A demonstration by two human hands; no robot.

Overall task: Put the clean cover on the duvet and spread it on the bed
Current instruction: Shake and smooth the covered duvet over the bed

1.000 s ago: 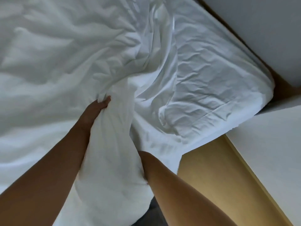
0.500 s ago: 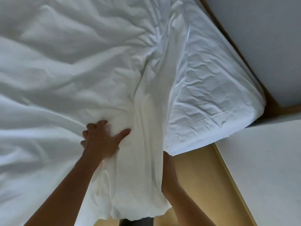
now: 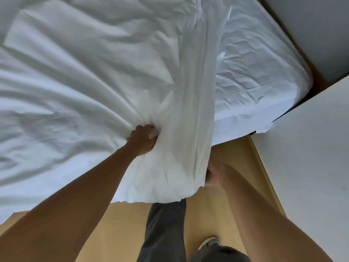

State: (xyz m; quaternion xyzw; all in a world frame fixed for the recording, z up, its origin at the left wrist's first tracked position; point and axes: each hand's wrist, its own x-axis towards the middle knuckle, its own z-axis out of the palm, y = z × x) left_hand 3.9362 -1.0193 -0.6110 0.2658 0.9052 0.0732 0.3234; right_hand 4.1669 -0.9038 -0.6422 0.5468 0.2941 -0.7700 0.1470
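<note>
Duvet cover (image 3: 90,78) matt creased cloth; floor (image 3: 117,229) smooth wood.

A person's left hand (image 3: 143,141) grips a fistful of the white duvet (image 3: 90,87), bunching its near corner, which hangs over the bed's near edge above the wooden floor (image 3: 236,154). The right hand (image 3: 214,174), blurred, touches the bundle's right side. Far right, the wrinkled mattress sheet (image 3: 264,76) lies uncovered, near a white surface (image 3: 311,157).

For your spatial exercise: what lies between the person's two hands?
A bunched fold of white duvet, gripped by left hand and right hand; head view.
</note>
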